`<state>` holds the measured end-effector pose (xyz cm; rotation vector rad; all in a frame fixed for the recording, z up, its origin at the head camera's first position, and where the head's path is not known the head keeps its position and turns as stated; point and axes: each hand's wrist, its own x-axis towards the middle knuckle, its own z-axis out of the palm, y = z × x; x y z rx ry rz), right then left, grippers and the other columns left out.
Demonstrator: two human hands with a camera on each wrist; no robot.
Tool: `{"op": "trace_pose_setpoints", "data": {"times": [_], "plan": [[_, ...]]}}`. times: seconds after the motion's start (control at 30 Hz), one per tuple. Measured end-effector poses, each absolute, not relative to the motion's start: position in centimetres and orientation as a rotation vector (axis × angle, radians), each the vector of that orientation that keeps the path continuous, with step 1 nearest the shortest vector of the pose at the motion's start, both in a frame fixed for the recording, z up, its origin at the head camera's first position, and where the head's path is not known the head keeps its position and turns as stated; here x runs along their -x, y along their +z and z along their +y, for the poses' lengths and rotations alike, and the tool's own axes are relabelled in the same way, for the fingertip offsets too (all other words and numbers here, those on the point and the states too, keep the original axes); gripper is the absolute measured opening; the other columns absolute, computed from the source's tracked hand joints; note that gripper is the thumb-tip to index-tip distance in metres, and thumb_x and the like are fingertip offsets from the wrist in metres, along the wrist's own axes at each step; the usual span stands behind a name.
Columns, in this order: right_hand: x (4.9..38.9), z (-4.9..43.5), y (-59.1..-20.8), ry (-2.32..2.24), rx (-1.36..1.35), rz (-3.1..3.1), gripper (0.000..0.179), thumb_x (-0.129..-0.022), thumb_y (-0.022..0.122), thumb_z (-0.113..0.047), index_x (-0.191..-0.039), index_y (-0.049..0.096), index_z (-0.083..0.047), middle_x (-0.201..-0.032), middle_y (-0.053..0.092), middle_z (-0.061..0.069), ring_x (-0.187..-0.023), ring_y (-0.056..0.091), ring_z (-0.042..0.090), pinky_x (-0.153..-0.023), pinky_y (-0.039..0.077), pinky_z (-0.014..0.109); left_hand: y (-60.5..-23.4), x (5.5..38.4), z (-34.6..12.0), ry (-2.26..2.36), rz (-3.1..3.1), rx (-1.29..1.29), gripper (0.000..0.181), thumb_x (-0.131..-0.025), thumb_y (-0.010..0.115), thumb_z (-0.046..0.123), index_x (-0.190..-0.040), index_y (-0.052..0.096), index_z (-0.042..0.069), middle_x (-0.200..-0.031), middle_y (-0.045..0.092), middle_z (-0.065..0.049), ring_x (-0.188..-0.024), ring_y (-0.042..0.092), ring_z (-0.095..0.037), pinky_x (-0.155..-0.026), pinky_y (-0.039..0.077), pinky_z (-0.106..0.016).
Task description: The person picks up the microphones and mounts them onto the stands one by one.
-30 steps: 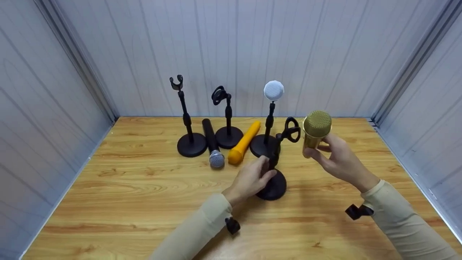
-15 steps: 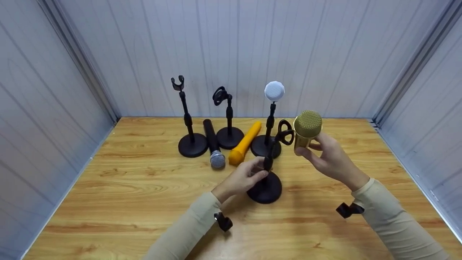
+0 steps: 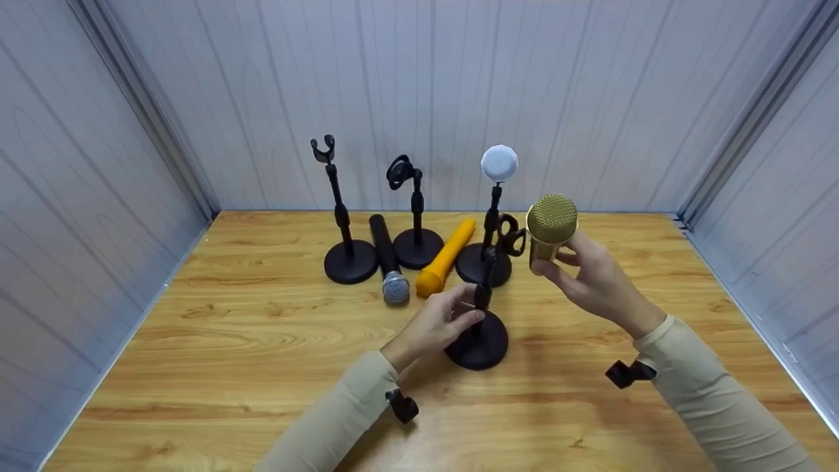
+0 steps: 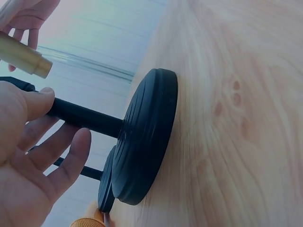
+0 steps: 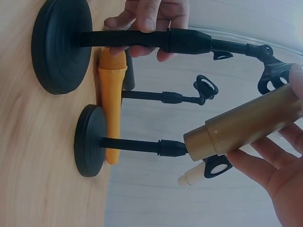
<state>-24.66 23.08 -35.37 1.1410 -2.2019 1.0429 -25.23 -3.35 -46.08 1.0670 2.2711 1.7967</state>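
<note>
"Head view, biggest first?"

"Pale panelled walls (image 3: 419, 85) across the top and sides, then a wood-grain tabletop (image 3: 249, 341) filling the lower part."

"On it?"

"Four black stands. One front stand (image 3: 483, 295) is at lower centre; across the centre behind it are a fork-topped stand (image 3: 342, 215), a loop-clip stand (image 3: 417, 203) and a rear stand (image 3: 491, 221)."

"Hands?"

"Apart. At lower centre the left hand (image 3: 432, 322) has thumb and fingers around the front stand's shaft. Right of centre, the right hand (image 3: 600, 278) grips a tilted gold microphone (image 3: 552, 223), mesh end up."

"Smaller things?"

"An orange microphone (image 3: 447, 259) and a black microphone (image 3: 385, 246) lie at centre between the bases; a white microphone (image 3: 499, 162) tops the rear stand. Last, the front stand's clip (image 3: 503, 246), just beside the gold microphone; whether they touch, I can't tell."
</note>
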Motion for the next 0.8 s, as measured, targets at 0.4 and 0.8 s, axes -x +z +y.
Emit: {"op": "trace_pose_setpoints", "data": {"times": [0.4,0.8], "plan": [[26.1,21.1,-33.3,1.182,-1.146,-2.142,0.045,-0.092,0.067,0.01,-0.136,0.056,0.007,-0.137,0.061,0.015,-0.127,0.058,0.023,-0.101,0.05,0.031,-45.6,23.8,-2.9,1.64,2.693,-1.069,0.03,-0.093,0.076,0.02,-0.117,0.06,0.014,-0.105,0.07,0.001,-0.091,0.068,-0.007,-0.076,0.058,-0.025],[27.1,19.8,-31.5,1.156,-1.227,-2.08,0.045,-0.092,0.067,0.011,-0.136,0.056,0.007,-0.137,0.06,0.016,-0.127,0.057,0.031,-0.105,0.047,0.036,-45.9,24.2,-3.2,1.616,2.773,-1.121,0.035,-0.096,0.073,0.014,-0.127,0.057,0.01,-0.111,0.07,-0.006,-0.099,0.069,-0.012,-0.082,0.057,-0.023]]}}
